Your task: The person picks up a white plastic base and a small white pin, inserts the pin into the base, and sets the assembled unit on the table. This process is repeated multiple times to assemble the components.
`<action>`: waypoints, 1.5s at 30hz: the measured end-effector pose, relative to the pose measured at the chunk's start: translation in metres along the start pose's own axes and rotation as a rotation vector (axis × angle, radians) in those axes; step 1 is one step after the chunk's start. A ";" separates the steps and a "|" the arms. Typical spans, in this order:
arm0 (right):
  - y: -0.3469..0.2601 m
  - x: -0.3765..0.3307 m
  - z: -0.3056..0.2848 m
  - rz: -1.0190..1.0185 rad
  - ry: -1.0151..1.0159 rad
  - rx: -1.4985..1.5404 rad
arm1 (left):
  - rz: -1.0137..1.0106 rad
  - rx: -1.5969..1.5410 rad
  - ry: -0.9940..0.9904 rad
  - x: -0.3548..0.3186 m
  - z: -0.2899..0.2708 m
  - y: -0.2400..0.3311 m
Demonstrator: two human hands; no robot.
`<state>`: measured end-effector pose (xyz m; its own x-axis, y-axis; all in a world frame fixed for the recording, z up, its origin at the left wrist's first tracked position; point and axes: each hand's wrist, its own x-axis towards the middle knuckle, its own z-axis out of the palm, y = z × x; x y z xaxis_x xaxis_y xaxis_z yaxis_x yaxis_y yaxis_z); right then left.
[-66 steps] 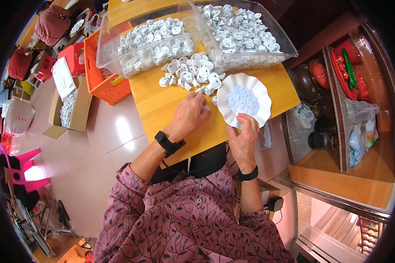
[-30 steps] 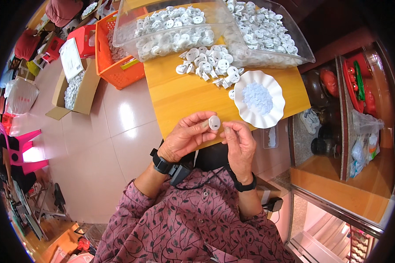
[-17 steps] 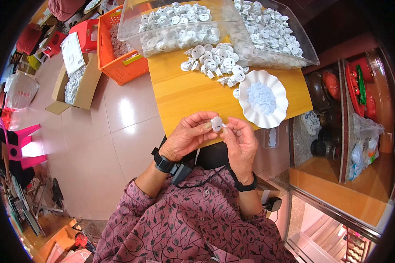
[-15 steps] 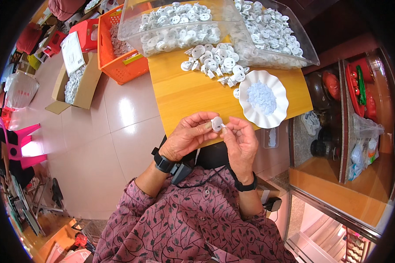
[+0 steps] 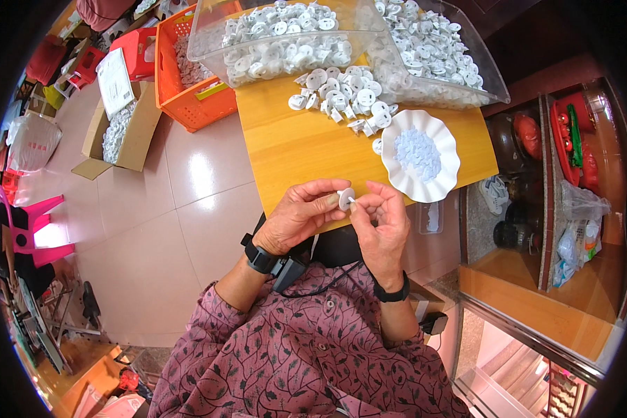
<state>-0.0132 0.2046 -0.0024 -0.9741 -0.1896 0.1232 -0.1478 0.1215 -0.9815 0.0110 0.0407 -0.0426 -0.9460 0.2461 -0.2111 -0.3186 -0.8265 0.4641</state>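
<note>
My left hand (image 5: 303, 212) pinches a round white plastic part (image 5: 345, 198) by its disc, just over the near edge of the wooden table (image 5: 285, 150). From the right, my right hand (image 5: 378, 221) holds a tiny pale piece (image 5: 352, 200) between thumb and fingertip, against the disc's face. How far it sits in the disc is too small to tell. Beyond my hands lies a loose pile of similar white parts (image 5: 345, 94). A white wavy-rimmed plate (image 5: 444, 182) with many small pale blue-white pieces (image 5: 418, 155) stands to the right.
Two clear bins (image 5: 216, 66) (image 5: 498, 94) full of white parts stand at the table's far side. Left of the table are an orange crate (image 5: 188, 111) and an open cardboard box (image 5: 143, 136) on the tiled floor. A shelf cabinet (image 5: 543, 209) stands at the right.
The disc in my left hand has turned more edge-on. My right fingertips have moved slightly left and closer, with the small piece against the disc.
</note>
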 end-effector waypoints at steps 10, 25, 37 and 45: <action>-0.005 0.000 0.000 -0.085 -0.013 -0.243 | -0.008 0.080 0.030 -0.003 0.002 0.000; -0.016 0.005 -0.006 -0.077 -0.156 -0.330 | 0.159 0.634 0.002 -0.006 0.009 0.009; -0.016 0.007 -0.006 0.042 -0.171 -0.239 | 0.168 0.718 -0.028 -0.009 0.008 0.012; -0.007 0.002 -0.005 0.110 -0.125 0.012 | 0.055 0.385 0.017 -0.008 0.004 0.008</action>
<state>-0.0154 0.2081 0.0056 -0.9553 -0.2957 -0.0039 -0.0384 0.1370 -0.9898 0.0160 0.0342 -0.0339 -0.9622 0.1955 -0.1895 -0.2696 -0.5873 0.7631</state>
